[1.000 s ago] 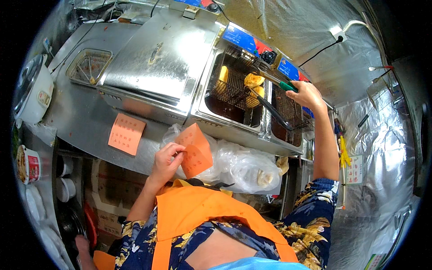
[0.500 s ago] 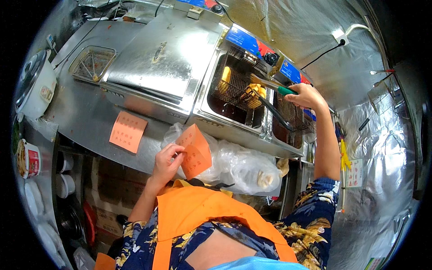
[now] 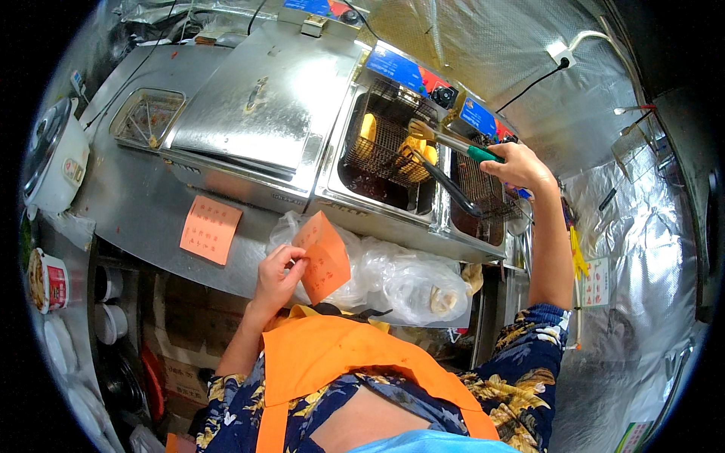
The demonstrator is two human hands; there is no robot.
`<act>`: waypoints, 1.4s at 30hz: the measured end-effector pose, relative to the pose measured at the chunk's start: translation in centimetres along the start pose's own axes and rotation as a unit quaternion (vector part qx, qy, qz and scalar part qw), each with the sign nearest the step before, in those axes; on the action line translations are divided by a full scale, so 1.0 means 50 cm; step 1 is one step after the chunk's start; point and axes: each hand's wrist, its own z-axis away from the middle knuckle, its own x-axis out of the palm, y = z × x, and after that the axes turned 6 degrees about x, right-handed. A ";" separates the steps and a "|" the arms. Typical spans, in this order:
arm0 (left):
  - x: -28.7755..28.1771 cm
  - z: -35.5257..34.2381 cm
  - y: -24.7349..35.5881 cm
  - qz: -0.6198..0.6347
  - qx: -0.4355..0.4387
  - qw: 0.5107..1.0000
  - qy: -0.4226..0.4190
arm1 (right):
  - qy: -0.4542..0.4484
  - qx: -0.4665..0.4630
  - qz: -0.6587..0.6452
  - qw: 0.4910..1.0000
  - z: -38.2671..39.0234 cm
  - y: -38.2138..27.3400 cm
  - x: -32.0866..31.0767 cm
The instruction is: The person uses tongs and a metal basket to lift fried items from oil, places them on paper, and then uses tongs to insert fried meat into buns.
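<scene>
Right hand (image 3: 525, 167), at 2 o'clock, grips the tongs (image 3: 451, 141), their tips by the golden pieces (image 3: 414, 156) in the wire basket (image 3: 387, 147) at 1 o'clock; cannot tell whether they pinch one. Left hand (image 3: 279, 276), at 8 o'clock, pinches an orange paper packet (image 3: 327, 260). Step judged: tonging fried food; next move likely calls for a firm squeeze, clear of the black handle (image 3: 455, 190).
</scene>
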 end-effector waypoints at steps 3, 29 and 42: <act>0.002 -0.004 0.005 0.001 0.005 1.000 -0.002 | -0.034 0.019 -0.006 0.999 0.025 -0.046 -0.007; 0.001 -0.004 -0.002 0.014 -0.020 1.000 0.004 | 0.001 -0.014 -0.091 0.996 0.004 -0.015 0.049; 0.001 0.004 -0.004 0.006 -0.012 1.000 0.009 | 0.134 -0.091 -0.084 0.983 -0.109 0.011 0.140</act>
